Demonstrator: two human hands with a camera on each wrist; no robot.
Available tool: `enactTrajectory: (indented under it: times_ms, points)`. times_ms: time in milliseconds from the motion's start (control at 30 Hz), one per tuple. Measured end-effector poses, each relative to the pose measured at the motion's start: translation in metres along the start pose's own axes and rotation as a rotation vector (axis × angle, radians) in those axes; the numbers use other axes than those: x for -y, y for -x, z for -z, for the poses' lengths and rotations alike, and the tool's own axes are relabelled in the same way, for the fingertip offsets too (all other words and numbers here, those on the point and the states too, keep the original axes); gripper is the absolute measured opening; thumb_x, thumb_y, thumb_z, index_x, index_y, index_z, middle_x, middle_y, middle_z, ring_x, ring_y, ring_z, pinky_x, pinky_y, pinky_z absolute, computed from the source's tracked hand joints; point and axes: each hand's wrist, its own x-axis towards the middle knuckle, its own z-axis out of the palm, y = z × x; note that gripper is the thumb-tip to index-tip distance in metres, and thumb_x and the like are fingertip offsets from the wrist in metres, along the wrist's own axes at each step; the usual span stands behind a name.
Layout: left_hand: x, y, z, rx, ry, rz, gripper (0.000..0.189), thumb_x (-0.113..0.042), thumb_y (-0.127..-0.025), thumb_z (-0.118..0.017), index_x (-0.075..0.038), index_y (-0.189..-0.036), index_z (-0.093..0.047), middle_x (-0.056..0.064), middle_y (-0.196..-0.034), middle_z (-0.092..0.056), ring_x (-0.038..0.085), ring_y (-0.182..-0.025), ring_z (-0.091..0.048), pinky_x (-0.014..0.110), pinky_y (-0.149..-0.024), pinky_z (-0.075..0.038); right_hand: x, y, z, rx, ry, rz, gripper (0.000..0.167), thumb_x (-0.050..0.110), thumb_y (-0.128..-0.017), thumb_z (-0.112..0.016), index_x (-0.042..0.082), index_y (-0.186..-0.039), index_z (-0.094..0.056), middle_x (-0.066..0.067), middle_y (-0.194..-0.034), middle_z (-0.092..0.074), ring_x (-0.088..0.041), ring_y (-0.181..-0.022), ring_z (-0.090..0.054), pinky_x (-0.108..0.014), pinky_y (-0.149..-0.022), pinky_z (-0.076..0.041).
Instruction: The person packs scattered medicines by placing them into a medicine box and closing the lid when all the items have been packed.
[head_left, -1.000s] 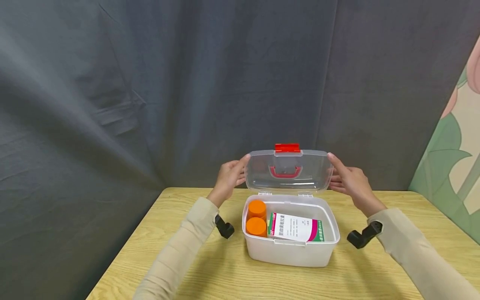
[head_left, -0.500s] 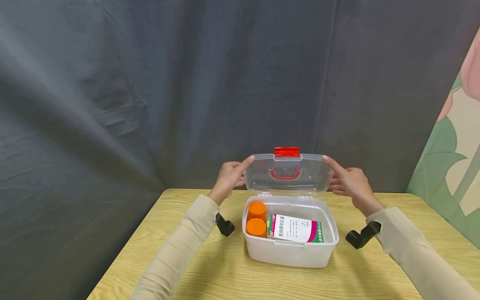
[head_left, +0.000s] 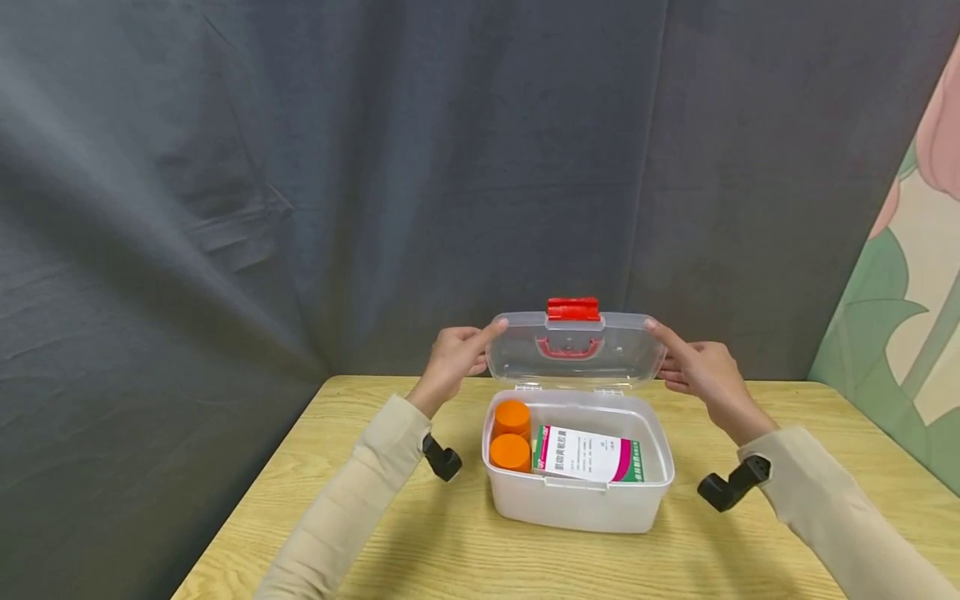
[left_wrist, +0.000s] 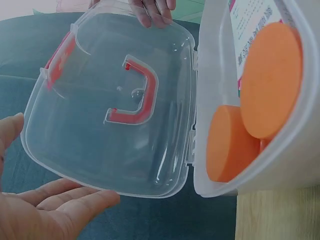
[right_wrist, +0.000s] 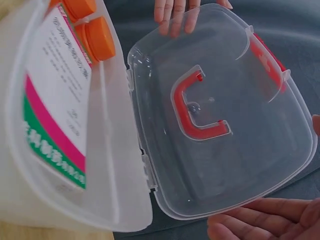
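Note:
A translucent plastic storage box stands on the table with its clear hinged lid raised at the back. A red latch sits at the lid's top edge, and a red handle shows through it. My left hand touches the lid's left corner, thumb at the rim and fingers nearly straight along the side. On the opposite corner my right hand does likewise with extended fingers. Two orange-capped bottles and a white, green and magenta medicine box lie inside.
The light wooden table carries the box near its middle. Behind it hangs a dark grey curtain. A floral panel is at the right. Black wrist mounts project from both cuffs.
The lid has tipped slightly forward, its top edge and latch coming lower. Both thumbs have moved down with it, while the box and its contents stay in place.

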Motion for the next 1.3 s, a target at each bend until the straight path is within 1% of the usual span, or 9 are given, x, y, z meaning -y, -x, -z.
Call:
enactTrajectory:
  times_ms: [167,300,367,500,600,767,1033,1133,1300]
  points:
    - [0.004,0.006,0.001,0.032,0.005,-0.026,0.065,-0.052,-0.080,-0.075,0.005,-0.112,-0.069,0.016,-0.120,-0.063,0.034,-0.105,-0.064,0.039,-0.085,-0.054,-0.008,0.006,0.002,0.004,-0.001,0.032,0.101,0.068,-0.090,-0.045,-0.020,-0.138,-0.034,-0.036,-0.132,-0.048,-0.039,-0.115,-0.056,-0.033,-0.085,-0.052]
    - [0.008,0.010,0.002,0.065,0.017,-0.054,0.062,-0.049,-0.080,-0.076,0.005,-0.109,-0.070,0.017,-0.116,-0.065,0.034,-0.105,-0.064,0.039,-0.085,-0.054,-0.015,0.010,0.003,-0.002,-0.003,0.073,0.091,0.062,-0.093,-0.047,-0.019,-0.134,-0.042,-0.034,-0.129,-0.052,-0.033,-0.110,-0.062,-0.026,-0.080,-0.054]
    - [0.010,0.012,0.002,0.070,0.027,-0.064,0.059,-0.047,-0.081,-0.076,0.005,-0.109,-0.071,0.017,-0.114,-0.065,0.034,-0.105,-0.064,0.039,-0.085,-0.053,-0.018,0.012,0.003,0.001,0.004,0.093,0.085,0.060,-0.094,-0.048,-0.018,-0.130,-0.048,-0.033,-0.128,-0.053,-0.033,-0.110,-0.061,-0.025,-0.080,-0.053]
    - [0.016,0.014,0.006,0.092,0.052,-0.092,0.052,-0.041,-0.083,-0.077,0.002,-0.111,-0.071,0.015,-0.118,-0.065,0.033,-0.108,-0.062,0.039,-0.087,-0.052,-0.020,0.015,0.000,0.008,0.007,0.124,0.080,0.056,-0.096,-0.048,-0.016,-0.128,-0.051,-0.033,-0.129,-0.052,-0.040,-0.116,-0.055,-0.028,-0.085,-0.051]
    - [0.019,0.016,0.008,0.114,0.058,-0.104,0.047,-0.036,-0.085,-0.075,0.002,-0.114,-0.070,0.015,-0.121,-0.064,0.033,-0.112,-0.060,0.041,-0.090,-0.051,-0.022,0.019,-0.001,0.018,-0.007,0.142,0.078,0.053,-0.097,-0.049,-0.017,-0.132,-0.046,-0.034,-0.132,-0.049,-0.043,-0.120,-0.051,-0.032,-0.088,-0.048]
    - [0.024,0.024,0.011,0.114,0.052,-0.133,0.050,-0.037,-0.084,-0.076,0.000,-0.116,-0.069,0.013,-0.120,-0.065,0.030,-0.111,-0.061,0.040,-0.090,-0.051,-0.025,0.025,-0.005,0.036,-0.012,0.168,0.075,0.049,-0.099,-0.048,-0.015,-0.137,-0.042,-0.033,-0.137,-0.045,-0.045,-0.123,-0.047,-0.035,-0.092,-0.044]
    - [0.031,0.033,0.013,0.097,-0.051,-0.243,0.050,-0.039,-0.083,-0.076,-0.002,-0.117,-0.070,0.007,-0.117,-0.067,0.024,-0.107,-0.064,0.036,-0.089,-0.052,-0.028,0.039,-0.004,0.061,-0.004,0.185,0.073,0.049,-0.099,-0.048,-0.012,-0.139,-0.041,-0.030,-0.141,-0.042,-0.044,-0.128,-0.042,-0.037,-0.097,-0.041]
    - [0.032,0.037,0.013,0.113,-0.064,-0.243,0.051,-0.039,-0.083,-0.077,-0.004,-0.119,-0.069,0.006,-0.117,-0.067,0.021,-0.108,-0.063,0.037,-0.092,-0.050,-0.031,0.045,-0.004,0.057,-0.011,0.204,0.069,0.046,-0.100,-0.048,-0.012,-0.137,-0.044,-0.030,-0.141,-0.042,-0.044,-0.128,-0.041,-0.037,-0.097,-0.041]
    - [0.035,0.046,0.014,0.150,-0.051,-0.228,0.057,-0.036,-0.084,-0.076,-0.001,-0.127,-0.063,0.009,-0.127,-0.061,0.021,-0.113,-0.060,0.037,-0.095,-0.048,-0.033,0.051,-0.006,0.046,0.007,0.212,0.066,0.044,-0.100,-0.048,-0.011,-0.137,-0.046,-0.029,-0.140,-0.045,-0.045,-0.128,-0.042,-0.044,-0.097,-0.039]
